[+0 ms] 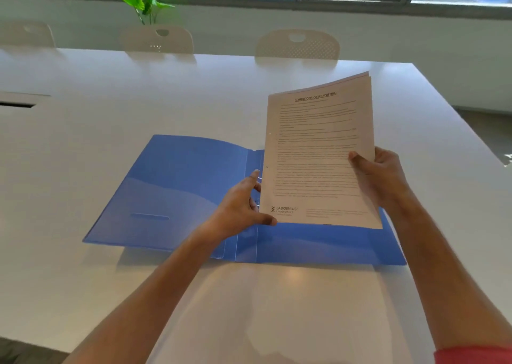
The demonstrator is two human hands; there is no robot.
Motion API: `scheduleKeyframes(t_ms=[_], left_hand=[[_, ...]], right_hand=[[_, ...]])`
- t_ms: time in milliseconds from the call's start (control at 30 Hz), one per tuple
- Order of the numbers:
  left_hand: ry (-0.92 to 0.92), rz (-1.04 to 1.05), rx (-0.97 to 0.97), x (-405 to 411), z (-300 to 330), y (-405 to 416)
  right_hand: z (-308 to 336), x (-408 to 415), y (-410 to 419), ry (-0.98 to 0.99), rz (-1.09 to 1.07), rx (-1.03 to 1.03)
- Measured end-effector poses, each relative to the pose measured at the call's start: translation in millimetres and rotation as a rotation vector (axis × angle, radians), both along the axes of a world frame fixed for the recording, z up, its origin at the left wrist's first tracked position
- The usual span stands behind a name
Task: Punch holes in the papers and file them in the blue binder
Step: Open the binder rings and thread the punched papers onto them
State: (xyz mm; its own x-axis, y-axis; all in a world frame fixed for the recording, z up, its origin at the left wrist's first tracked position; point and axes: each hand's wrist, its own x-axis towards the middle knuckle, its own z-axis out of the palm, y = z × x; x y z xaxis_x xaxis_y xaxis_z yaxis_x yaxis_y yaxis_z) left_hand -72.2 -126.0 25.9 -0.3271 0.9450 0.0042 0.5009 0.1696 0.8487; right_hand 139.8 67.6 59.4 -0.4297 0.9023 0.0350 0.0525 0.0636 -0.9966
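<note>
Above the open blue binder (177,186), both hands, left (243,206) and right (379,178), grip the papers (315,153) upright.

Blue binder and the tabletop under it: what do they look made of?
Blue binder: looks like thin, semi-translucent plastic with a matte sheen; a curved inner pocket shows through the open cover. White table: smooth, glossy surface, likely laminate, since it mirrors window light and the chair backs; the core can't be judged.

1. Blue binder (177,186): lies open and flat on the white worktop (110,100), covers spread.
2. Papers (318,153): printed stack, held tilted above the binder's right half, holes along the left edge.
</note>
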Motion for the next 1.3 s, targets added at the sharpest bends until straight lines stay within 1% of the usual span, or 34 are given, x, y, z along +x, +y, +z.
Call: scheduleKeyframes(t_ms=[100, 200, 267, 367, 533, 633, 800, 900, 1033, 1200, 1300], left_hand=[[-0.01, 0.093, 0.028, -9, -6, -5], [0.021, 0.181, 0.069, -16, -11, -6], [0.044, 0.203, 0.07, -18, -13, -5], [0.058, 0.2, 0.011, -15, -12, 0], [-0.009, 0.186, -0.084, -11, -9, 6], [-0.095, 0.151, -0.123, -11, -5, 9], [-0.426, 0.15, -0.291, -19, 6, 15], [-0.564, 0.167, -0.342, -21, 8, 21], [-0.584, 0.172, -0.373, -21, 5, 28], [-0.678, 0.192, -0.389, -24, 2, 34], [-0.704, 0.178, -0.403, -26, 2, 35]], right_hand=[[6, 6, 3, -0.04, 0.025, 0.026], [15, 14, 4, -0.087, 0.069, 0.029], [21, 16, 2, -0.114, 0.101, 0.029], [28, 12, -4, -0.186, 0.128, 0.046], [34, 1, -15, -0.255, 0.15, 0.098], [35, -4, -17, -0.31, 0.115, 0.135], [38, -4, -11, -0.402, 0.059, 0.17], [40, -3, -12, -0.426, 0.056, 0.166], [40, -1, -18, -0.434, 0.074, 0.167], [40, 0, -21, -0.445, 0.061, 0.138], [42, -1, -22, -0.453, 0.054, 0.133]])
